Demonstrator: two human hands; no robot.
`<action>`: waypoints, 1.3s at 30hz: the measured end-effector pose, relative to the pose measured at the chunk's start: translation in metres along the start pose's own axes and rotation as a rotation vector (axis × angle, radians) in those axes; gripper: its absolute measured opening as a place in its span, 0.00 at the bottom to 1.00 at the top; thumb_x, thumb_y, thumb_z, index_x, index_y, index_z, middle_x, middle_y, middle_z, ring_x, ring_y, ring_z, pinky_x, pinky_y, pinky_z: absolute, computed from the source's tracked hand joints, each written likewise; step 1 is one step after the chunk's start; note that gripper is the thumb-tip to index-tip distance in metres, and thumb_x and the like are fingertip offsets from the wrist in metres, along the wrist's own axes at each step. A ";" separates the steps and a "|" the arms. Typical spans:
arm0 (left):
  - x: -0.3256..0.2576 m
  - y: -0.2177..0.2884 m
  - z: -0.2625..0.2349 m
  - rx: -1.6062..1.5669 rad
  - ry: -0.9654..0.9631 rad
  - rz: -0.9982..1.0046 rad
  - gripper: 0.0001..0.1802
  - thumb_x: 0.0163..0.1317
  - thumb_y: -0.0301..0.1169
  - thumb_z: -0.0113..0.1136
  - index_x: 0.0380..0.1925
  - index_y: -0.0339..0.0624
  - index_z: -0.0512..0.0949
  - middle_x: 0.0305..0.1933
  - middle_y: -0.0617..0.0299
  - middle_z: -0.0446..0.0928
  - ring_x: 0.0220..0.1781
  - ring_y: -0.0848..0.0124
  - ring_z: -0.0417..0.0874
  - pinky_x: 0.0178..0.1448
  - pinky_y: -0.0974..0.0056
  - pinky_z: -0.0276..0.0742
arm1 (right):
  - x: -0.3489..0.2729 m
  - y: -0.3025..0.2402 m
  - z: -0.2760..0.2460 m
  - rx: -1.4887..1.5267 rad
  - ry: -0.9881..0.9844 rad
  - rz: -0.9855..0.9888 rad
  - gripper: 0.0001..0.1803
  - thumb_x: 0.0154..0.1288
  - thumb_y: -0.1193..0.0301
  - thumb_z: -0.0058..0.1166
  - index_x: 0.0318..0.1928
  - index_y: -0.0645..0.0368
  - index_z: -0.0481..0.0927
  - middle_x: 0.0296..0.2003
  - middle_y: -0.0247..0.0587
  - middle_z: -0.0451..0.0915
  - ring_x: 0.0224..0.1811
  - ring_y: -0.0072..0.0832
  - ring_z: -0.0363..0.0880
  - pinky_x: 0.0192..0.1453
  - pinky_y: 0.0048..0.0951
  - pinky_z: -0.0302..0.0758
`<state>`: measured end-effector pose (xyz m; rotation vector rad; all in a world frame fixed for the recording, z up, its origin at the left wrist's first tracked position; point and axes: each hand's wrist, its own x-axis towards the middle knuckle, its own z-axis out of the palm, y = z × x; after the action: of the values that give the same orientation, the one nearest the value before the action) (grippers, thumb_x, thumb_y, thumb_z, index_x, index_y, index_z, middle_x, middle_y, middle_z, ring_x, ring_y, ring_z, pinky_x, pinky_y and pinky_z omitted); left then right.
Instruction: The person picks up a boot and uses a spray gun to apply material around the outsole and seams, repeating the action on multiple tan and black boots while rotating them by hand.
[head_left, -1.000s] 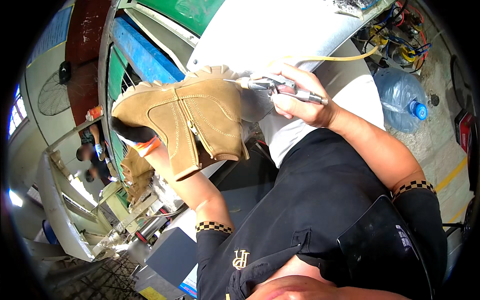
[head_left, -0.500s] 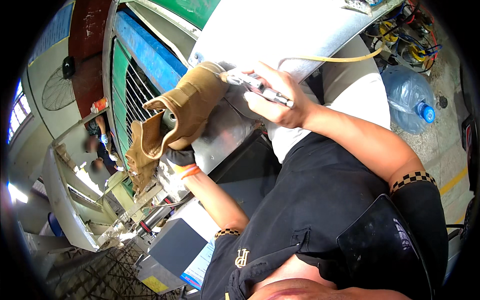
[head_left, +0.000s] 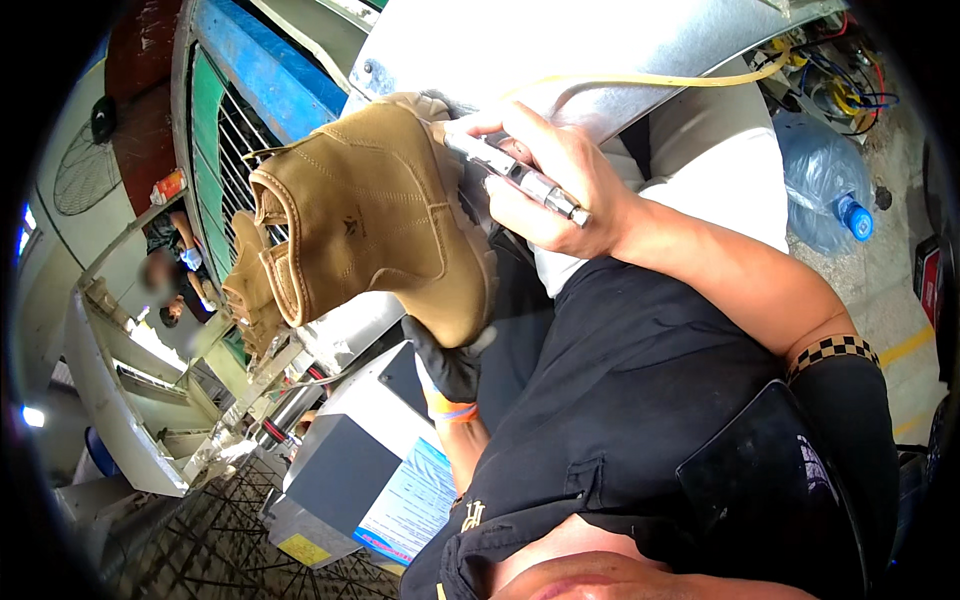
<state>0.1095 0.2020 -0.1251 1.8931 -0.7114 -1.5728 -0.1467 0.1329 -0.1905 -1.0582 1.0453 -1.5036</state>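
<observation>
A tan ankle boot [head_left: 400, 210] lies on its side in the air before me, its opening to the left and its sole to the right. My left hand [head_left: 450, 365], in a dark glove, grips the boot by its toe from below. My bare right hand [head_left: 575, 190] is closed around a slim silver air tool [head_left: 515, 175]. The tool's tip is at the heel end of the boot, near the sole edge; whether it touches cannot be made out. Beside my right hand runs a yellowish hose [head_left: 650, 80], whose joint with the tool is hidden.
A pale metal panel [head_left: 600, 35] fills the top. Another tan boot [head_left: 245, 275] sits at left, near a blue-green frame with bars [head_left: 250, 120]. A grey-white box [head_left: 355, 470] stands below; a large clear bottle [head_left: 815, 185] and wires are at right. Co-workers [head_left: 165, 275] appear far left.
The boot has turned, so its side now faces me and its toe points down. My left hand has shifted right and toward me, to the toe. My right hand keeps hold of the tool.
</observation>
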 end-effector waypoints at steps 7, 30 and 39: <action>-0.016 -0.005 0.047 -0.348 -0.219 -0.241 0.44 0.66 0.65 0.46 0.70 0.45 0.57 0.60 0.49 0.73 0.43 0.53 0.86 0.39 0.62 0.88 | -0.009 -0.005 -0.009 -0.017 -0.028 -0.008 0.25 0.53 0.70 0.54 0.54 0.60 0.72 0.26 0.45 0.80 0.26 0.36 0.81 0.35 0.32 0.75; -0.006 -0.001 0.112 -0.653 -0.579 -0.256 0.47 0.68 0.65 0.40 0.73 0.41 0.49 0.73 0.48 0.59 0.70 0.38 0.65 0.58 0.45 0.82 | -0.040 -0.044 -0.071 -0.009 -0.227 0.184 0.16 0.56 0.68 0.54 0.44 0.63 0.75 0.20 0.42 0.75 0.20 0.29 0.72 0.29 0.32 0.70; 0.002 0.003 0.132 -0.787 -0.725 -0.354 0.49 0.66 0.68 0.39 0.72 0.38 0.52 0.73 0.44 0.58 0.69 0.39 0.67 0.63 0.39 0.76 | -0.028 -0.087 -0.091 -0.194 -0.309 0.282 0.09 0.55 0.71 0.52 0.35 0.64 0.74 0.22 0.41 0.70 0.23 0.30 0.67 0.31 0.33 0.67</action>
<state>-0.0204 0.1863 -0.1433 0.8807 0.0395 -2.3387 -0.2509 0.1823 -0.1327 -1.1788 1.0815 -0.9922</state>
